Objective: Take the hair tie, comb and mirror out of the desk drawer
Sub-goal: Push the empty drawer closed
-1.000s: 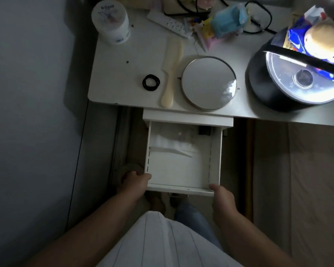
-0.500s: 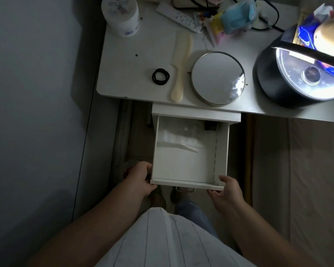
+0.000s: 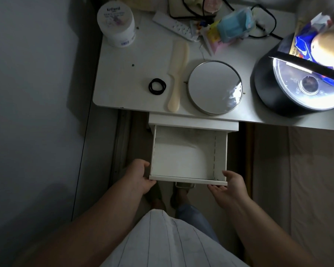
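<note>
A black hair tie (image 3: pixel 157 87), a cream comb (image 3: pixel 177 78) and a round mirror (image 3: pixel 214 87) lie side by side on the white desk (image 3: pixel 123 78), near its front edge. Below them the white drawer (image 3: pixel 187 180) stands open, and its inside looks bare. My left hand (image 3: pixel 138 176) grips the drawer's front left corner. My right hand (image 3: pixel 229 186) holds the front right corner, thumb on top and fingers under the front panel. A small metal handle (image 3: pixel 185 185) shows between my hands.
A white jar (image 3: pixel 116 24), a remote (image 3: pixel 172 26), cables and packets crowd the back of the desk. A black round appliance (image 3: pixel 297 83) with a bright lid sits at the right. A wall runs along the left, and beige fabric (image 3: pixel 297 180) lies to the right.
The drawer has slid a little way back under the desk with both hands on its front corners. The things on the desk have not moved.
</note>
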A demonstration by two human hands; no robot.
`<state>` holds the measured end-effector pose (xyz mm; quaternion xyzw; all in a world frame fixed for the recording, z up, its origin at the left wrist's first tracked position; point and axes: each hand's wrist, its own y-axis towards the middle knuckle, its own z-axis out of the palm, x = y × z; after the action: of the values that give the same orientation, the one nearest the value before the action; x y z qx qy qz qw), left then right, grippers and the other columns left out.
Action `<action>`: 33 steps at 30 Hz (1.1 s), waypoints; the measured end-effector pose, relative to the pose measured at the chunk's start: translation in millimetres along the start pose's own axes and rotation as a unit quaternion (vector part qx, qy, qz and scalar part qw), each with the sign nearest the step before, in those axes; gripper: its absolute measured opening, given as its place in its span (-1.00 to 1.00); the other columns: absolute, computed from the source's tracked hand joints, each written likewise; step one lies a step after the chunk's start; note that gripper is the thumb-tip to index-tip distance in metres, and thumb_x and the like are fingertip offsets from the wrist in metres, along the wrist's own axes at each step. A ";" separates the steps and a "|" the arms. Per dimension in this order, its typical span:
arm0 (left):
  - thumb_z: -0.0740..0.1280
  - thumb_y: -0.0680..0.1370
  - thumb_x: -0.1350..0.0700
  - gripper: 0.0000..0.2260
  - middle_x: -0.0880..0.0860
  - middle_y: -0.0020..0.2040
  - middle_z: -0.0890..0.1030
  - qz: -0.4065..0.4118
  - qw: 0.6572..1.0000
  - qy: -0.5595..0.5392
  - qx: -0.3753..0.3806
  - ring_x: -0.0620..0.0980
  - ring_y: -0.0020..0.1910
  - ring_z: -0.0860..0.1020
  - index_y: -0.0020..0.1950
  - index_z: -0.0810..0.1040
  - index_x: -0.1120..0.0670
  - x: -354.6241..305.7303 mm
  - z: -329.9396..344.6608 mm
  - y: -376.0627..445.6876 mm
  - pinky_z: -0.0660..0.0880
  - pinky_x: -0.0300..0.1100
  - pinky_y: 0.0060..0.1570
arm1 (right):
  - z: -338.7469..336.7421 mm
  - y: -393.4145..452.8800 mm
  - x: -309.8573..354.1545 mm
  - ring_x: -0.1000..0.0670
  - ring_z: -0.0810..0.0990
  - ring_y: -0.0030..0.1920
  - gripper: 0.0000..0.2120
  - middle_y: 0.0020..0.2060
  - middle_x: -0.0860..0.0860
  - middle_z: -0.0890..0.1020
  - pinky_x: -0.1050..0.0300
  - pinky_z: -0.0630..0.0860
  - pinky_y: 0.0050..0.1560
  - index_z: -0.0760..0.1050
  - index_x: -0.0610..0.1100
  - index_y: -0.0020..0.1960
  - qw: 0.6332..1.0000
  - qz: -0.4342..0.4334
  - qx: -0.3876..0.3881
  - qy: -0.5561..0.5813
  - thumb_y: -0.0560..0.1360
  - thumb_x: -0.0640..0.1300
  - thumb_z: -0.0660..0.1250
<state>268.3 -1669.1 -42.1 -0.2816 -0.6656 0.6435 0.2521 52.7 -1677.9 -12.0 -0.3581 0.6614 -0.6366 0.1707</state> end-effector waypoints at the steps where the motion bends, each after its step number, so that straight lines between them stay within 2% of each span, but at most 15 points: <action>1: 0.14 0.52 0.30 -0.87 0.30 0.30 0.48 0.000 1.000 0.006 -0.007 0.27 0.28 0.48 0.03 0.42 0.27 -2.9 4.3 -3.4 0.40 0.10 0.35 | 0.5 0.7 4.6 -0.27 0.30 0.42 -0.46 0.45 -0.28 0.23 -0.10 0.27 0.42 0.10 -0.23 0.48 1.000 0.006 0.013 0.004 0.55 -0.21 0.17; 2: 0.12 0.52 0.33 -0.91 0.31 0.38 0.42 0.005 1.000 0.009 -0.008 0.26 0.35 0.43 -0.11 0.40 0.27 -5.6 9.9 -8.1 0.36 0.08 0.39 | 1.8 1.8 9.7 -0.26 0.33 0.40 -0.48 0.42 -0.28 0.29 -0.09 0.28 0.41 0.13 -0.25 0.47 0.999 0.012 0.028 0.010 0.55 -0.20 0.17; 3: 0.09 0.53 0.35 -0.85 0.31 0.43 0.36 0.017 1.000 0.014 -0.009 0.25 0.40 0.38 -0.22 0.35 0.26 -8.3 14.2 -10.7 0.33 0.05 0.41 | 3.8 2.4 14.9 -0.25 0.35 0.38 -0.49 0.40 -0.28 0.32 -0.09 0.29 0.41 0.16 -0.26 0.46 0.999 0.019 0.041 0.019 0.55 -0.20 0.17; 5: 0.02 0.55 0.39 -0.76 0.33 0.44 0.33 0.040 0.999 -0.027 0.000 0.24 0.43 0.34 -0.30 0.30 0.27 -12.6 23.1 -16.4 0.28 0.04 0.44 | 9.2 4.1 23.6 -0.26 0.36 0.37 -0.49 0.39 -0.29 0.34 -0.10 0.31 0.39 0.17 -0.28 0.46 0.998 0.031 0.052 0.035 0.55 -0.18 0.18; 7: -0.02 0.56 0.41 -0.74 0.35 0.42 0.35 0.044 0.997 -0.063 0.005 0.25 0.42 0.34 -0.29 0.32 0.30 -17.7 31.7 -19.7 0.25 0.04 0.46 | 16.3 4.0 32.7 -0.26 0.38 0.36 -0.50 0.36 -0.29 0.37 -0.09 0.33 0.38 0.20 -0.32 0.44 0.996 0.037 0.067 0.045 0.55 -0.18 0.18; 11: 0.02 0.51 0.41 -0.82 0.35 0.36 0.39 0.038 0.993 -0.109 0.003 0.29 0.36 0.40 -0.19 0.37 0.26 -32.9 42.9 -16.3 0.33 0.09 0.41 | 27.8 1.1 47.8 -0.25 0.45 0.26 -0.52 0.26 -0.30 0.44 -0.05 0.37 0.30 0.22 -0.35 0.41 0.993 0.036 0.098 0.053 0.54 -0.20 0.18; 14: 0.00 0.50 0.41 -0.81 0.32 0.39 0.36 0.060 0.992 -0.113 0.001 0.27 0.39 0.36 -0.17 0.37 0.24 -40.8 51.9 -14.6 0.27 0.09 0.45 | 37.0 0.8 59.3 -0.25 0.32 0.41 -0.48 0.41 -0.30 0.29 -0.07 0.28 0.41 0.12 -0.36 0.45 0.992 0.025 0.104 0.060 0.56 -0.22 0.16; 16: -0.02 0.50 0.42 -0.79 0.31 0.40 0.34 0.080 0.990 -0.120 0.008 0.25 0.41 0.34 -0.19 0.36 0.23 -45.0 59.1 -17.2 0.24 0.08 0.46 | 43.8 2.6 67.2 -0.24 0.29 0.43 -0.45 0.44 -0.31 0.23 -0.07 0.27 0.41 0.07 -0.36 0.47 0.991 0.022 0.113 0.062 0.56 -0.22 0.15; 21: -0.02 0.48 0.43 -0.78 0.31 0.38 0.36 0.097 0.987 -0.129 0.020 0.25 0.37 0.38 -0.16 0.37 0.22 -55.6 72.2 -19.0 0.30 0.10 0.43 | 55.8 4.9 78.0 -0.24 0.39 0.36 -0.50 0.39 -0.31 0.33 -0.04 0.34 0.39 0.14 -0.36 0.44 0.991 0.015 0.120 0.049 0.55 -0.24 0.16; 25: -0.01 0.49 0.43 -0.77 0.29 0.36 0.39 0.107 0.985 -0.133 0.025 0.24 0.36 0.40 -0.09 0.40 0.24 -64.1 77.4 -16.4 0.31 0.10 0.42 | 64.9 9.0 85.1 -0.26 0.26 0.44 -0.47 0.48 -0.29 0.16 -0.08 0.29 0.42 0.08 -0.33 0.48 0.992 0.000 0.122 0.037 0.56 -0.25 0.15; 28: -0.01 0.50 0.42 -0.77 0.28 0.40 0.35 0.120 0.984 -0.129 0.020 0.23 0.41 0.34 -0.03 0.41 0.26 -69.7 81.3 -11.5 0.25 0.12 0.46 | 71.9 12.7 90.4 -0.26 0.18 0.48 -0.49 0.51 -0.26 0.07 -0.09 0.26 0.43 0.11 -0.28 0.48 0.992 -0.008 0.121 0.032 0.56 -0.27 0.13; 30: 0.01 0.49 0.40 -0.80 0.28 0.38 0.35 0.120 0.982 -0.140 0.031 0.24 0.40 0.34 -0.07 0.39 0.23 -71.9 83.9 -9.3 0.24 0.14 0.46 | 74.0 15.7 93.5 -0.26 0.22 0.47 -0.53 0.50 -0.27 0.12 -0.08 0.28 0.43 0.18 -0.27 0.45 0.992 -0.008 0.125 0.033 0.56 -0.28 0.13; 33: 0.02 0.49 0.38 -0.82 0.28 0.31 0.40 0.125 0.978 -0.162 0.048 0.24 0.36 0.39 -0.10 0.38 0.22 -74.2 87.5 -5.7 0.25 0.15 0.45 | 75.2 20.1 98.4 -0.22 0.38 0.38 -0.73 0.35 -0.26 0.38 -0.05 0.33 0.39 0.33 -0.27 0.24 0.988 0.002 0.148 0.034 0.55 -0.29 0.11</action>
<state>259.9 -1783.6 -38.3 -0.2423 -0.6257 0.7380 0.0718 31.4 -1801.3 -18.7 -0.3060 0.5657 -0.7389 0.2008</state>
